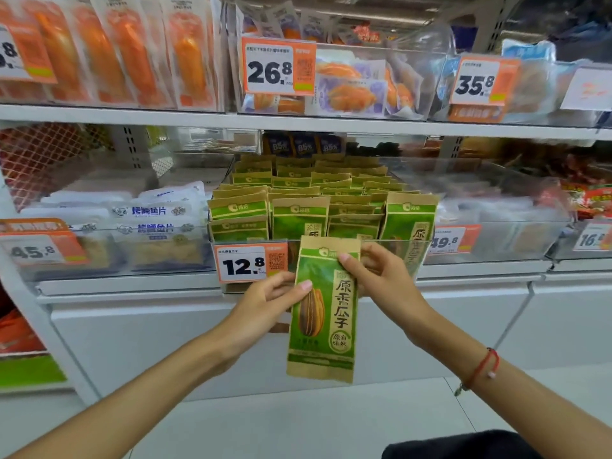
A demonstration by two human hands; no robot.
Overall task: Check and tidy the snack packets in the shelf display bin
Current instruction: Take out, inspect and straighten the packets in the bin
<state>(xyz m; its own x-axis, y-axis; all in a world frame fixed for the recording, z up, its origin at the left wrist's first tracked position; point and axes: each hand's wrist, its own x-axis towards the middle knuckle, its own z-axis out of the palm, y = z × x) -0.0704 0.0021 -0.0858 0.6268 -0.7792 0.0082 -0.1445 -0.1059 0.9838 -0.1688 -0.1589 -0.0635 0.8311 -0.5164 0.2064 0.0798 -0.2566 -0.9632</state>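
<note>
Both hands' grip: L hand (265, 301) & R hand (381, 276) on 1 packet (323, 313).

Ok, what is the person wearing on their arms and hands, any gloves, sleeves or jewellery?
No gloves, and no sleeves in view: both forearms are bare. The left hand has nothing on it. By the right hand, the wrist carries a thin red cord bracelet with a small bead and a dangling charm.

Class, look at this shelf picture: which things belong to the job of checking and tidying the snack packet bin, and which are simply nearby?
Belongs to the job:
- green seed packet, held in front of the bin
- left hand and right hand, both pinching it
- clear display bin
- green packets in the bin

Just nearby:
- 12.8 price tag
- white fish-slice packets
- orange packets on the upper shelf
</note>
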